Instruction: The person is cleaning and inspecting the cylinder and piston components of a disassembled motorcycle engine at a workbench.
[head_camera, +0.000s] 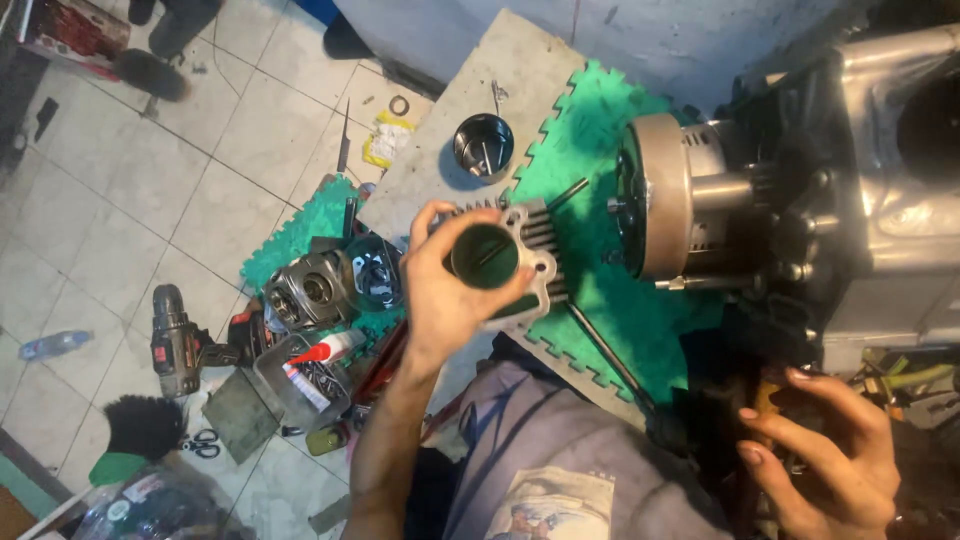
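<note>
My left hand (440, 290) grips a finned metal engine cylinder (515, 255), its round bore facing up at me, held above the green foam mat (600, 130). Just right of it stands a small engine (700, 205) with a round flywheel cover and long studs sticking out toward the cylinder. My right hand (825, 450) is low at the right, fingers curled around a dark object with a yellow part; what it is I cannot tell. A cylinder head (335, 285) lies on the mat left of my left hand.
A small metal cup (483, 147) with bits inside stands on a grey board. On the tiled floor at left lie a cordless drill (175, 340), a tube with a red cap (325, 348), scissors (203, 443), a black brush and a plastic bottle. Another person's feet show at top left.
</note>
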